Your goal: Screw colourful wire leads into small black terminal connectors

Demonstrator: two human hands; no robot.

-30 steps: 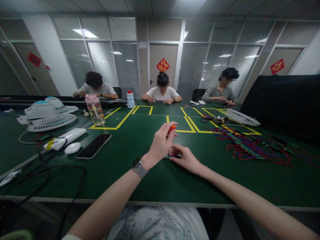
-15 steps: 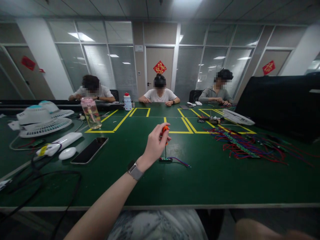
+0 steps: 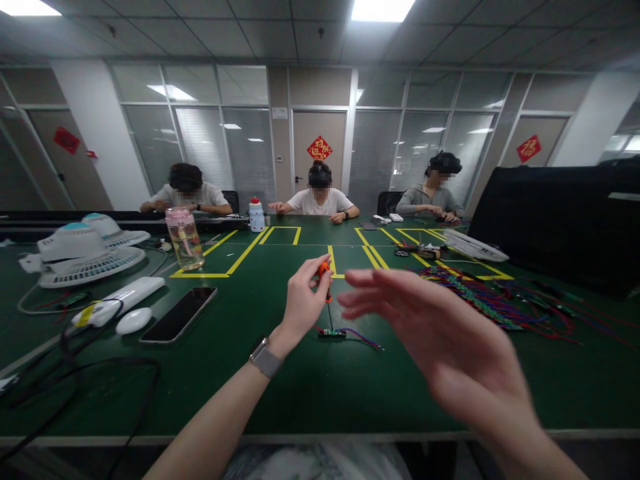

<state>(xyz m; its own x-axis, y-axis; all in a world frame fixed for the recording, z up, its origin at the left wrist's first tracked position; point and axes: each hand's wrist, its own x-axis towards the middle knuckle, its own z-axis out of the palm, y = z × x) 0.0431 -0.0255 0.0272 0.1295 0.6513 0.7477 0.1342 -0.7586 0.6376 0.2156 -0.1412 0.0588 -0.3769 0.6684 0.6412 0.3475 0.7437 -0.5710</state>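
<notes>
My left hand (image 3: 303, 301) is closed round the orange handle of a small screwdriver (image 3: 325, 280) held upright. Its thin shaft points down at a little green circuit board (image 3: 331, 333) with coloured wires, lying on the green table (image 3: 310, 380). My right hand (image 3: 440, 340) is raised in the air close to the camera, blurred, palm open and fingers stretched toward the left. It holds nothing. A watch sits on my left wrist.
A black phone (image 3: 179, 314), white mouse (image 3: 133, 321), power strip (image 3: 120, 297) and two fans (image 3: 85, 250) lie at the left. A pink bottle (image 3: 185, 237) stands behind them. Coloured wire bundles (image 3: 500, 300) spread at the right. Three people sit at the far side.
My right hand left the circuit board, dropped out of view, and now hovers raised and open in front. The left hand kept the screwdriver upright over the board.
</notes>
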